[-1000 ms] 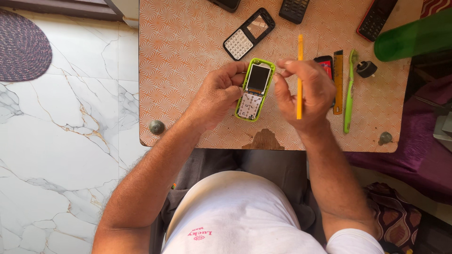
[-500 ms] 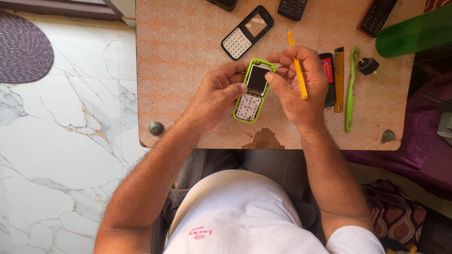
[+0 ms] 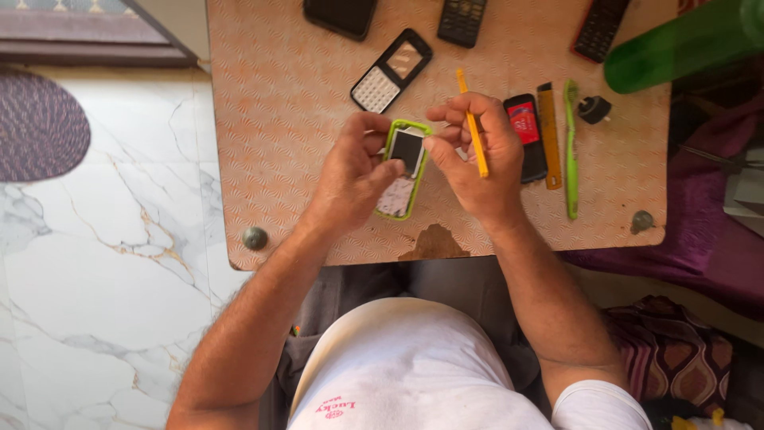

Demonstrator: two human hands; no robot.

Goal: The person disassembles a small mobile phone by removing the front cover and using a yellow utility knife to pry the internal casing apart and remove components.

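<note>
A green-framed keypad phone (image 3: 402, 169) is being held over the patterned table (image 3: 294, 119), gripped by the left hand (image 3: 356, 171); its long axis is running toward the person, while the right hand (image 3: 477, 155), closed around a yellow tool (image 3: 473, 134), is pressing its top corner.

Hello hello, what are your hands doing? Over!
Left hand grips green-framed phone. Right hand holds yellow tool, thumb on phone's screen. Nothing in the way.

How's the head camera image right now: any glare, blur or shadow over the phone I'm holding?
Head view: even daylight, no glare on the green-framed phone; left hand and right hand sharp, soft shadows only beneath them on the table; the green bottle at top right looks soft and is cropped by the frame.
</note>
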